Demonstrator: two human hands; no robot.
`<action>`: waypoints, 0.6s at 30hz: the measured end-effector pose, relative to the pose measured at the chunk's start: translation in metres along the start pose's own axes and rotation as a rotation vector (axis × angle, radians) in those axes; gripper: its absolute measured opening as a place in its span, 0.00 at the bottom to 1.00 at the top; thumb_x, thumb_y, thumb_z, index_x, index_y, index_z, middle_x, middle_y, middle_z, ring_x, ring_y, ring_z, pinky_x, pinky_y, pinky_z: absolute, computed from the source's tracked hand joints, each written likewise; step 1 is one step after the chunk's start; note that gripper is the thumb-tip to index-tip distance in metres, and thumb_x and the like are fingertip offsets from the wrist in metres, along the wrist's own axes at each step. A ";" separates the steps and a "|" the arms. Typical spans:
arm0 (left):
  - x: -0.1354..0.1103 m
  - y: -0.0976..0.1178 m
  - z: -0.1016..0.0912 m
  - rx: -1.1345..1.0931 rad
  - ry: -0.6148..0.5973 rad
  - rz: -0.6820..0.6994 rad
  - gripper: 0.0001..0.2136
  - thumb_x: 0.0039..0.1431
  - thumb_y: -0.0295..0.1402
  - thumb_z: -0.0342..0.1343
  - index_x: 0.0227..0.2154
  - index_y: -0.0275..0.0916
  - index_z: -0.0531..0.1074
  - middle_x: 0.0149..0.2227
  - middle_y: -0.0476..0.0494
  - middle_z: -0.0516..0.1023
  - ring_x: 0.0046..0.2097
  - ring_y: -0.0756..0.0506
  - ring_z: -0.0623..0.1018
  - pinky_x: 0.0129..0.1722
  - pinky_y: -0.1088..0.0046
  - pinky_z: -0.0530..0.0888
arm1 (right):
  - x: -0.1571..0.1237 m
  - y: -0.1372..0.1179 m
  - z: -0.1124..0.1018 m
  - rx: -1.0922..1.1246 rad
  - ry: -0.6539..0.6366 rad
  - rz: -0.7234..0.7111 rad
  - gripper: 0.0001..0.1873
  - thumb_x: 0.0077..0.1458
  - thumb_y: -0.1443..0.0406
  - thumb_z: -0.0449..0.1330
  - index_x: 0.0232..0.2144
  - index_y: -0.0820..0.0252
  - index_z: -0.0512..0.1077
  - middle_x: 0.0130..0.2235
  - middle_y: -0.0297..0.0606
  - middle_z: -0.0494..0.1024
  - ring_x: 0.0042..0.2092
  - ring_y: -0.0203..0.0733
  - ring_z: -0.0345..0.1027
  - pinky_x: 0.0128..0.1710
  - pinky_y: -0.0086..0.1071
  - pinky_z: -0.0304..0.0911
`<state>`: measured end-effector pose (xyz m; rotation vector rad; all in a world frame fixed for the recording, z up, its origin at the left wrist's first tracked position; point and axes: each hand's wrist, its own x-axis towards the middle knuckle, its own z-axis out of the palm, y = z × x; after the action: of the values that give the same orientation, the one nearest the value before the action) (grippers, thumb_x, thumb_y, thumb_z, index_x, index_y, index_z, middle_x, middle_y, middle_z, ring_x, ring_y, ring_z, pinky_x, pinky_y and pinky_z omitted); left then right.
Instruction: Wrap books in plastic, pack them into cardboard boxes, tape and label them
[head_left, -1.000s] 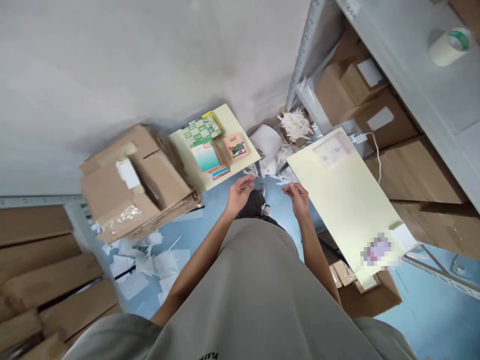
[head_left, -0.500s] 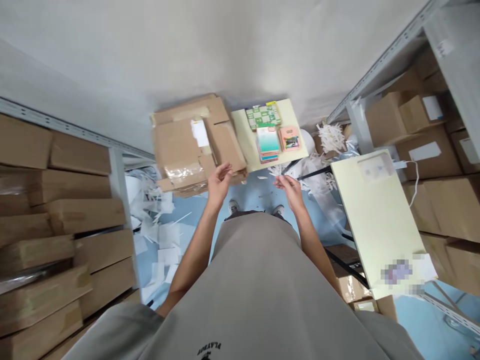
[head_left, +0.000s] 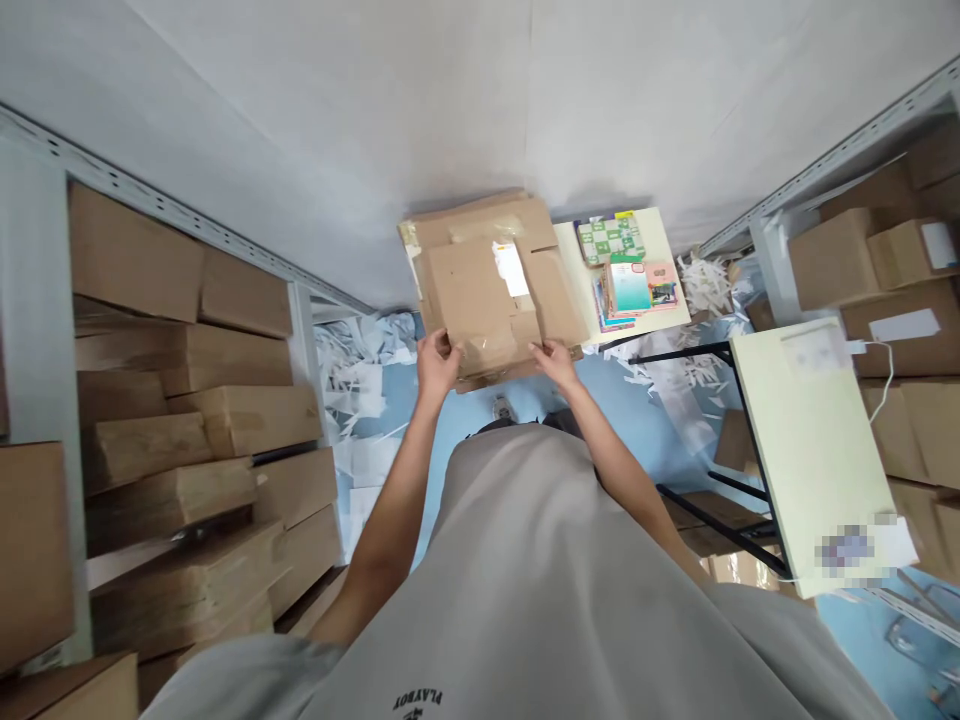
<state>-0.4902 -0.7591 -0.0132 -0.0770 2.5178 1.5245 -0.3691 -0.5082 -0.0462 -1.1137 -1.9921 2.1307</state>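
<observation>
A pile of flattened cardboard boxes [head_left: 471, 290] lies in front of me, with a white label [head_left: 511, 268] on the top piece. My left hand [head_left: 438, 366] grips the near left corner of the cardboard, thumb on top. At the near right edge, my right hand [head_left: 555, 363] pinches the cardboard between thumb and fingers. Close by on the right is a small cream table [head_left: 660, 320] bearing a stack of booklets [head_left: 628, 286], a green-and-white checked book [head_left: 611, 238] and a pink booklet [head_left: 662, 284].
Shelves with cardboard boxes [head_left: 247, 420] stand on the left, and more boxes [head_left: 900, 320] on the right. A second cream table [head_left: 825, 440] on black legs is at my right. Paper scraps [head_left: 360, 390] litter the blue floor [head_left: 622, 410].
My view has turned left, so things sit further right. My hands, free above the floor before, have taken hold of the flattened cardboard at its near edge.
</observation>
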 end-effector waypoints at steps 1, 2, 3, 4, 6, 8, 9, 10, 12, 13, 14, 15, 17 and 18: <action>-0.003 0.000 -0.001 0.003 -0.006 0.011 0.23 0.61 0.31 0.69 0.59 0.37 0.81 0.64 0.28 0.80 0.61 0.32 0.86 0.69 0.47 0.83 | -0.002 -0.002 0.003 0.020 0.040 0.023 0.27 0.49 0.43 0.80 0.38 0.53 0.78 0.35 0.36 0.86 0.49 0.53 0.86 0.55 0.49 0.84; -0.006 0.000 -0.003 0.005 -0.013 0.021 0.24 0.61 0.30 0.69 0.60 0.37 0.80 0.65 0.28 0.79 0.60 0.33 0.87 0.69 0.47 0.84 | -0.005 -0.004 0.006 0.057 0.084 0.043 0.27 0.48 0.44 0.80 0.39 0.52 0.77 0.37 0.36 0.86 0.49 0.51 0.86 0.54 0.46 0.84; -0.010 0.000 -0.005 0.006 -0.023 0.030 0.25 0.62 0.30 0.68 0.62 0.36 0.80 0.66 0.27 0.78 0.58 0.34 0.87 0.68 0.48 0.84 | -0.009 -0.008 0.008 0.112 0.122 0.056 0.28 0.48 0.45 0.81 0.41 0.52 0.76 0.40 0.35 0.87 0.50 0.49 0.86 0.54 0.43 0.84; -0.013 0.001 -0.008 0.009 -0.033 0.039 0.26 0.63 0.31 0.68 0.64 0.36 0.79 0.67 0.27 0.77 0.56 0.35 0.88 0.68 0.49 0.84 | -0.013 -0.012 0.011 0.184 0.142 0.067 0.29 0.47 0.47 0.81 0.43 0.51 0.75 0.43 0.35 0.88 0.51 0.47 0.86 0.55 0.40 0.83; -0.019 0.003 -0.013 0.017 -0.053 0.055 0.26 0.66 0.33 0.68 0.66 0.36 0.78 0.68 0.26 0.76 0.52 0.38 0.88 0.68 0.49 0.85 | -0.019 -0.021 0.019 0.344 0.119 0.095 0.30 0.46 0.49 0.83 0.43 0.49 0.74 0.48 0.34 0.89 0.54 0.45 0.86 0.58 0.38 0.82; -0.023 0.007 -0.016 0.024 -0.078 0.075 0.26 0.70 0.38 0.68 0.67 0.38 0.77 0.69 0.27 0.74 0.49 0.39 0.89 0.67 0.49 0.85 | -0.024 -0.030 0.030 0.453 0.055 0.124 0.30 0.46 0.49 0.85 0.42 0.49 0.74 0.51 0.35 0.91 0.54 0.45 0.86 0.61 0.39 0.82; -0.024 0.009 -0.017 0.026 -0.089 0.087 0.26 0.70 0.40 0.68 0.68 0.39 0.77 0.70 0.27 0.74 0.49 0.40 0.89 0.66 0.48 0.85 | -0.025 -0.035 0.037 0.486 0.038 0.133 0.31 0.45 0.50 0.86 0.42 0.49 0.74 0.52 0.36 0.91 0.54 0.45 0.87 0.61 0.39 0.82; -0.025 0.012 -0.019 0.025 -0.100 0.100 0.26 0.71 0.41 0.68 0.68 0.39 0.77 0.70 0.27 0.73 0.48 0.40 0.89 0.66 0.48 0.85 | -0.025 -0.039 0.043 0.504 0.041 0.134 0.31 0.44 0.50 0.87 0.42 0.49 0.75 0.52 0.37 0.92 0.54 0.46 0.87 0.61 0.40 0.82; -0.025 0.022 -0.022 0.015 -0.116 0.138 0.25 0.71 0.42 0.68 0.66 0.40 0.79 0.69 0.28 0.74 0.45 0.41 0.88 0.65 0.49 0.85 | -0.023 -0.046 0.053 0.509 0.090 0.121 0.31 0.43 0.50 0.87 0.40 0.50 0.76 0.49 0.36 0.92 0.52 0.45 0.87 0.59 0.38 0.82; -0.024 0.028 -0.025 0.004 -0.119 0.165 0.24 0.71 0.43 0.68 0.65 0.40 0.81 0.68 0.29 0.75 0.45 0.41 0.88 0.65 0.50 0.85 | -0.022 -0.050 0.055 0.505 0.119 0.111 0.30 0.43 0.49 0.87 0.38 0.51 0.76 0.46 0.36 0.92 0.51 0.45 0.88 0.58 0.38 0.82; -0.023 0.035 -0.029 -0.012 -0.117 0.197 0.22 0.72 0.43 0.68 0.63 0.40 0.82 0.67 0.30 0.76 0.46 0.41 0.87 0.65 0.51 0.85 | -0.022 -0.054 0.055 0.501 0.143 0.099 0.30 0.44 0.49 0.87 0.36 0.51 0.75 0.44 0.35 0.92 0.50 0.44 0.87 0.57 0.37 0.82; -0.020 0.043 -0.033 -0.029 -0.107 0.233 0.21 0.72 0.44 0.67 0.63 0.41 0.83 0.66 0.31 0.77 0.48 0.40 0.87 0.65 0.52 0.84 | -0.022 -0.057 0.052 0.501 0.161 0.086 0.30 0.45 0.48 0.87 0.35 0.51 0.74 0.43 0.35 0.91 0.49 0.44 0.87 0.56 0.36 0.82; -0.012 0.060 -0.044 -0.060 -0.058 0.305 0.20 0.74 0.46 0.67 0.62 0.42 0.83 0.65 0.33 0.79 0.53 0.38 0.87 0.66 0.54 0.83 | -0.024 -0.065 0.038 0.512 0.190 0.054 0.29 0.47 0.48 0.86 0.34 0.51 0.73 0.43 0.35 0.91 0.50 0.44 0.87 0.54 0.36 0.82; -0.006 0.070 -0.049 -0.069 -0.028 0.338 0.20 0.75 0.46 0.66 0.62 0.43 0.83 0.64 0.34 0.80 0.56 0.38 0.86 0.67 0.55 0.83 | -0.027 -0.068 0.027 0.522 0.210 0.036 0.29 0.48 0.48 0.86 0.34 0.51 0.73 0.43 0.35 0.92 0.50 0.45 0.87 0.54 0.36 0.81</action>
<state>-0.5011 -0.7698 0.0707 0.3756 2.5532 1.7156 -0.3926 -0.5320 0.0241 -1.2096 -1.2312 2.2437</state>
